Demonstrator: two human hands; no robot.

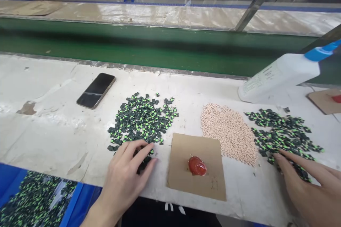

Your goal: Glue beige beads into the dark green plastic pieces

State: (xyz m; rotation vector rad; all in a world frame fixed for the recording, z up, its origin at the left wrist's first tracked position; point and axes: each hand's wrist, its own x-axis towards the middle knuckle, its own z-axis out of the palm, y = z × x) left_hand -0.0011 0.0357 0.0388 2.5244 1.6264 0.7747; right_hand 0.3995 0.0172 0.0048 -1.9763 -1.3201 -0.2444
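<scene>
My left hand [128, 170] rests on the white bench with its fingers bent and spread over the near edge of a heap of small black and green parts [142, 120]; a few parts lie under the fingertips. My right hand [306, 181] lies flat, fingers stretched out, on the near edge of a second heap of the same parts [285, 133]. Between the hands lies a brown cardboard square [197, 165] with a blob of red paste [197, 165] on it. Beyond it sits a heap of small pinkish pieces [229, 131].
A black phone [96, 90] lies at the back left of the bench. A white bottle with a blue cap [282, 74] lies on its side at the back right. A blue bin of the same parts [34, 198] stands at lower left. A green conveyor belt [133, 49] runs behind.
</scene>
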